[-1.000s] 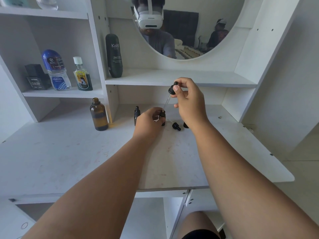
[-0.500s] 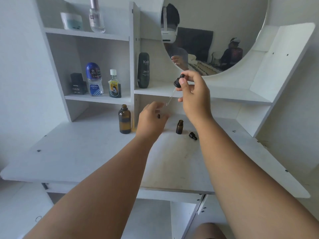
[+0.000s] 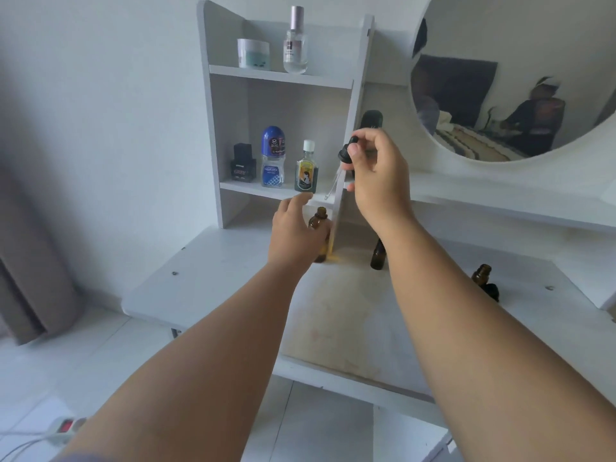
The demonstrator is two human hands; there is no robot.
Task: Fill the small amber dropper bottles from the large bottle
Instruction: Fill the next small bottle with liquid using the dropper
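Now R hand pinches dropper — tip down-left, tilted.

Pinches a dropper in the right hand; half hides the big bottle, at the desk's back edge, behind the left hand.

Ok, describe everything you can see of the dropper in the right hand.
The dropper has a black rubber bulb and black cap on top and a thin clear glass tube below. The right hand pinches it at the cap. It is tilted, tip pointing down and left, hanging in air above the open large amber bottle without touching it. Whether the tube holds liquid cannot be told.
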